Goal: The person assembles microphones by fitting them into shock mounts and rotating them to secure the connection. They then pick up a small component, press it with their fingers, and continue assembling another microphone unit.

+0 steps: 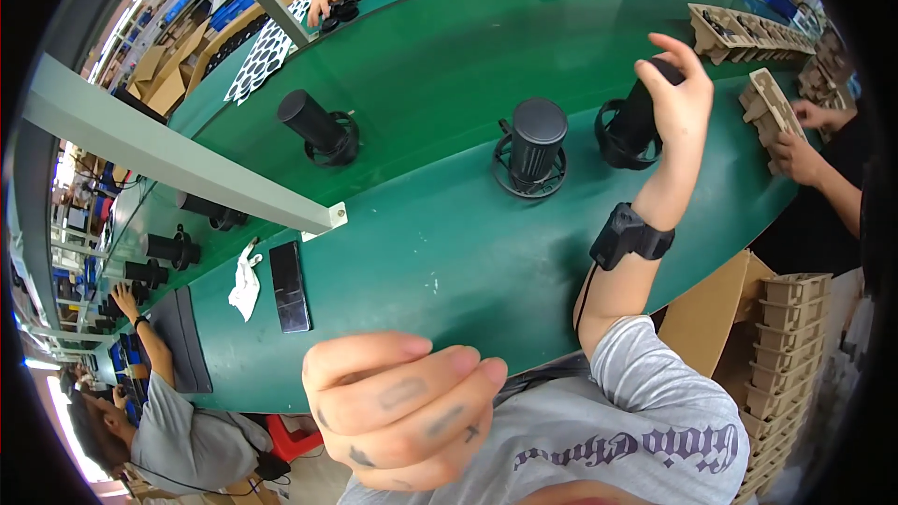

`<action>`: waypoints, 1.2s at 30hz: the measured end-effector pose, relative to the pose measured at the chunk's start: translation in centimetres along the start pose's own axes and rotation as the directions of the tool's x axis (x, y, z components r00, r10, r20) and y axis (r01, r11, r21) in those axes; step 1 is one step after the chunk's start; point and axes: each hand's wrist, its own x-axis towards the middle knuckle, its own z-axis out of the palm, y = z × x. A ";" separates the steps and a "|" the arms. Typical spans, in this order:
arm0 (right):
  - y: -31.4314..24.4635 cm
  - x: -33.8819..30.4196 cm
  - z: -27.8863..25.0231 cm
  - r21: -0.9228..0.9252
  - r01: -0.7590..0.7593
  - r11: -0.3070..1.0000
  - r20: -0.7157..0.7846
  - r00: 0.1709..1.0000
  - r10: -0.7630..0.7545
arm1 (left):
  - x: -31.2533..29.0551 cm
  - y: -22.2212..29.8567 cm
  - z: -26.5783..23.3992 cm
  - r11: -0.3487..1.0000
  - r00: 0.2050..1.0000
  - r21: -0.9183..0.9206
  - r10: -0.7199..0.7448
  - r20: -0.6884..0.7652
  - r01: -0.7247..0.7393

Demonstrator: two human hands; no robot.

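My right hand [683, 98] reaches to the right side of the green bench and grips the upper part of a black cylindrical microphone [638, 117]; the microphone tilts, with a ring-shaped shock mount around its lower end. My left hand [402, 411] is near the view, above the bench's front edge, its fingers curled; whatever may be inside is hidden. To the left of the gripped one, another black microphone [538, 136] stands in its ring mount. A third microphone [313, 122] leans in its ring mount farther left.
A dark phone [290, 287] and a crumpled white cloth [245, 282] lie left, near a grey post [187, 145]. Moulded pulp trays [748, 30] line the far right, where a co-worker's hands [804, 154] hold another tray. More trays [781, 346] are stacked beside an open carton [706, 313].
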 end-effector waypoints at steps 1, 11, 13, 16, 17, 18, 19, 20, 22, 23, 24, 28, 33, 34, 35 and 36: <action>0.8 0.2 0.3 -0.024 -0.065 0.998 0.075 0.995 0.067 | 0.0 0.1 0.0 1.000 1.000 -0.017 -0.012 0.002 0.012; -1.0 0.4 0.5 -0.124 0.162 0.979 -0.029 0.986 -0.166 | -0.8 1.0 1.0 0.987 0.671 -0.097 0.011 -0.742 -0.124; -5.6 -1.8 1.5 0.127 0.304 0.944 -0.157 0.946 -0.283 | -0.5 0.8 -0.2 0.979 0.702 -0.130 0.019 -0.712 -0.159; -11.3 -7.8 5.3 0.385 0.415 0.824 0.028 0.888 -0.460 | -0.5 1.6 -2.4 0.931 0.501 -0.099 0.098 -0.860 -0.352; -12.7 -9.7 6.4 0.512 0.306 0.802 0.157 0.885 -0.438 | 0.4 2.1 -2.7 0.935 0.490 -0.062 0.127 -0.863 -0.351; -13.5 -11.0 7.6 0.521 0.273 0.809 0.264 0.850 -0.457 | 1.5 2.4 -2.6 0.900 0.337 0.001 0.164 -0.927 -0.435; -13.4 -11.7 9.3 0.543 0.224 0.809 0.301 0.848 -0.437 | 1.8 2.2 -2.5 0.856 0.177 0.065 0.180 -0.968 -0.514; -12.6 -11.8 11.1 0.601 0.155 0.784 0.301 0.865 -0.402 | 1.3 2.8 -2.7 0.877 0.178 0.076 0.180 -0.967 -0.475; -12.4 -11.8 15.0 0.660 0.045 0.750 0.338 0.873 -0.350 | 3.2 1.4 -3.5 0.857 -0.064 0.354 0.357 -0.932 -0.374; -12.6 -11.6 17.1 0.659 0.012 0.752 0.369 0.866 -0.337 | 4.5 0.7 -3.8 0.790 -0.282 0.572 0.510 -0.812 -0.218; -12.8 -11.3 19.4 0.632 0.063 0.772 0.371 0.851 -0.373 | 3.9 0.8 -4.0 0.791 -0.273 0.574 0.516 -0.812 -0.212; -13.3 -9.9 28.1 0.207 0.530 0.822 0.543 0.637 -0.547 | 1.4 3.6 -4.4 0.944 0.045 -0.083 -0.072 -0.996 -0.319; -12.6 -9.3 35.1 -0.075 0.732 0.677 0.822 0.430 -0.374 | 5.0 3.0 -5.2 0.926 -0.515 -0.101 -0.290 -0.807 -0.363; -12.5 -9.4 36.1 -0.105 0.833 0.543 0.795 0.398 -0.457 | 4.8 2.7 -5.7 0.916 -0.562 -0.089 -0.314 -0.765 -0.390; -12.5 -9.4 36.9 -0.102 0.837 0.537 0.795 0.393 -0.461 | 4.5 2.3 -5.9 0.916 -0.566 -0.082 -0.310 -0.764 -0.392; -12.6 -9.5 37.4 0.128 0.855 0.502 0.784 0.223 -0.580 | 4.5 1.7 -6.2 0.952 -0.567 -0.139 -0.276 -0.776 -0.274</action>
